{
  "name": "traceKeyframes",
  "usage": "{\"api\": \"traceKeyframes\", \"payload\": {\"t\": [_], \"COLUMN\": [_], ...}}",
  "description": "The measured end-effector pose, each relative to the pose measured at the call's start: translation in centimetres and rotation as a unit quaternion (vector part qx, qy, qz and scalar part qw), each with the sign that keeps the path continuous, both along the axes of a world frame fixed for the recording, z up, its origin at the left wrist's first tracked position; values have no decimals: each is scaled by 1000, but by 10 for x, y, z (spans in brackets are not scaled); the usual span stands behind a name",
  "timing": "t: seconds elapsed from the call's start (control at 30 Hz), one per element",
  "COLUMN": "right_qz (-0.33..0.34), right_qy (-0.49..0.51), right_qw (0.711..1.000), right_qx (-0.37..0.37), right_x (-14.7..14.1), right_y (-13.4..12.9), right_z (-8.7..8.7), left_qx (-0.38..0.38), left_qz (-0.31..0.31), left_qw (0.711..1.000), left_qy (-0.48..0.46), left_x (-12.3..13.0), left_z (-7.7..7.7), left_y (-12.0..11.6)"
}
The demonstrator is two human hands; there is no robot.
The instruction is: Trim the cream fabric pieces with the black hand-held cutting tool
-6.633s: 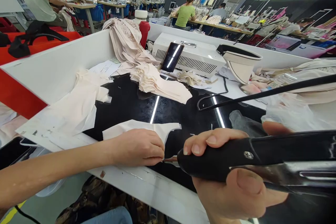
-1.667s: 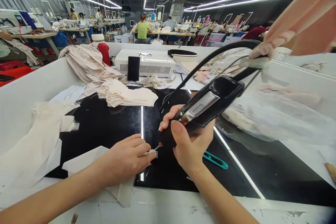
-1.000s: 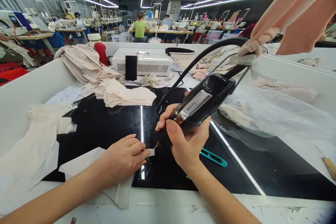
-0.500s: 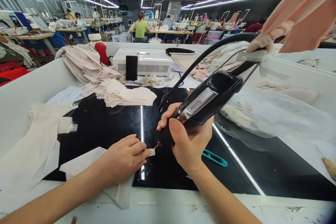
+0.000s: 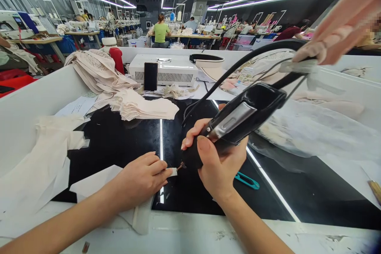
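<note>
My right hand (image 5: 218, 162) is wrapped round a black corded handheld tool (image 5: 238, 117) with a silver metal plate along its side. A thin coppery tip (image 5: 180, 166) points down to the left from it. My left hand (image 5: 145, 176) pinches a small white strip of fabric (image 5: 173, 172), whose end sticks out past the fingertips. The tip is at or just beside that end; whether they touch I cannot tell. Beneath both hands lies a glossy black board (image 5: 125, 143). Partly behind my right wrist is a teal thread snipper (image 5: 247, 180).
Stacked cream fabric pieces (image 5: 145, 107) lie ahead, with more cream fabric (image 5: 38, 158) at the left. A white vented box (image 5: 166, 69) and a phone (image 5: 151, 76) stand behind. A plastic bag (image 5: 315, 131) lies at the right. A thick cable (image 5: 256, 53) arches over the board.
The tool and my right hand have shifted slightly right, its back end tilting lower. My left hand keeps its pinch on the strip. The pink cloth at upper right has swung.
</note>
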State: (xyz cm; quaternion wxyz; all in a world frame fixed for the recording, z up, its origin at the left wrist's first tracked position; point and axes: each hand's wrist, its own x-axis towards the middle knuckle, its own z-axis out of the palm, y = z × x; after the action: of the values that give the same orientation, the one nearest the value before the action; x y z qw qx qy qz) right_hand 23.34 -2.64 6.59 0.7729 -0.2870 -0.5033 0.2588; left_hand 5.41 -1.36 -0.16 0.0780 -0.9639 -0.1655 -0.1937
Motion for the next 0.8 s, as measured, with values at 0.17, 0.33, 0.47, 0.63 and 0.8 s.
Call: {"api": "traceKeyframes", "payload": {"t": [0.17, 0.33, 0.47, 0.63, 0.8], "right_qz": [-1, -3, -10, -5, 14], "right_qy": [5, 2, -9, 7, 0], "right_qw": [1000, 1000, 1000, 1000, 1000], "right_qx": [7, 10, 1, -4, -1], "right_x": [0, 0, 1, 3, 2], "right_y": [2, 5, 4, -1, -7], "right_z": [0, -4, -3, -1, -3], "left_qx": [-4, 8, 6, 8, 0], "left_qz": [0, -4, -6, -5, -8], "left_qw": [1000, 1000, 1000, 1000, 1000], "left_qy": [-1, -2, -2, -3, 0], "left_x": [1, 2, 3, 3, 2], "left_z": [2, 2, 3, 2, 1], "left_y": [0, 0, 0, 0, 0]}}
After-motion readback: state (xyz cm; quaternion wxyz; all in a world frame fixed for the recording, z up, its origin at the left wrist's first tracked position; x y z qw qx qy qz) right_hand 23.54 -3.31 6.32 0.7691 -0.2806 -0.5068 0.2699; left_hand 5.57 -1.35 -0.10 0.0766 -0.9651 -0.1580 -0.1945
